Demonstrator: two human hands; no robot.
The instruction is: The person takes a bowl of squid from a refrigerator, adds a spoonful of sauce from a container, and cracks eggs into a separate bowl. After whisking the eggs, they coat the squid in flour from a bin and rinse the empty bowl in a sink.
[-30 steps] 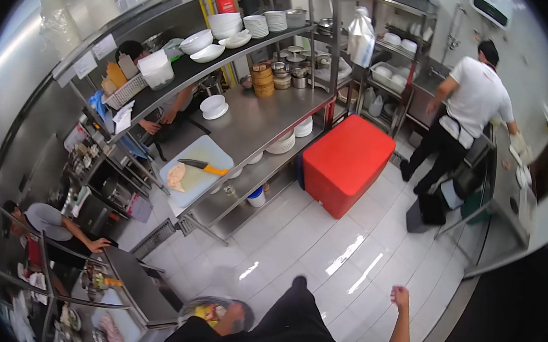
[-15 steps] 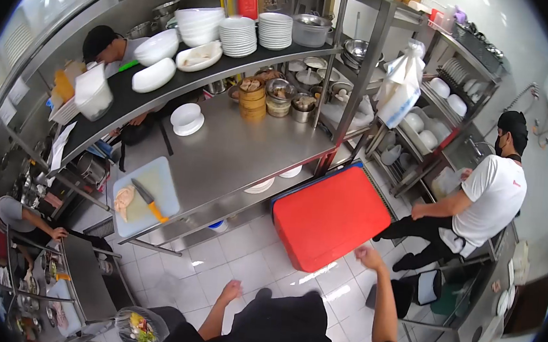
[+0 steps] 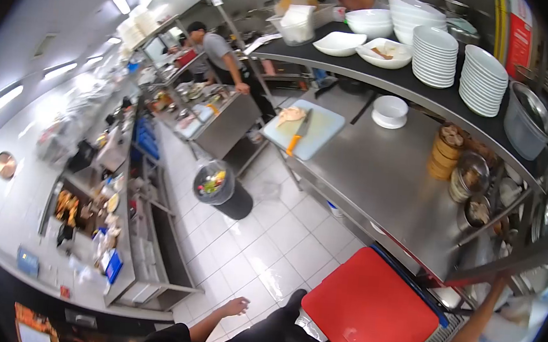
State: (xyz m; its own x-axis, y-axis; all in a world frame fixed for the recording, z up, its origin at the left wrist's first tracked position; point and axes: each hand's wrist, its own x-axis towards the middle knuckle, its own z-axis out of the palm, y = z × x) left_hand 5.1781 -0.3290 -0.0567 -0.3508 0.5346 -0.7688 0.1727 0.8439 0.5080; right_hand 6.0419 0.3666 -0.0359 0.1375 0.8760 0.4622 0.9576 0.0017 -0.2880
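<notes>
My left hand (image 3: 234,307) hangs low over the tiled floor, holding nothing, its fingers loosely bent and apart. Reaching out to the right, my right hand (image 3: 501,282) is at the metal shelf frame (image 3: 507,260); its fingers are hidden there. Between my two arms is a large bin with a flat red lid (image 3: 372,313), close in front of my legs. Beyond it runs a steel worktable (image 3: 379,161). On its far end lies a cutting board (image 3: 319,142) with a knife with an orange handle (image 3: 299,133) and a pale piece of raw meat (image 3: 290,115).
A lined trash bin (image 3: 229,199) with food scraps stands on the floor. Stacked white plates (image 3: 434,58) and bowls fill the upper shelf. Bamboo steamers (image 3: 445,153) and metal pots stand on the worktable. One person (image 3: 222,59) works at the far counter; another is behind the shelf.
My view has swung left, bringing the left counter and trash bin into sight. My right hand has gone from over the floor to the shelf frame. I am closer to the red lid.
</notes>
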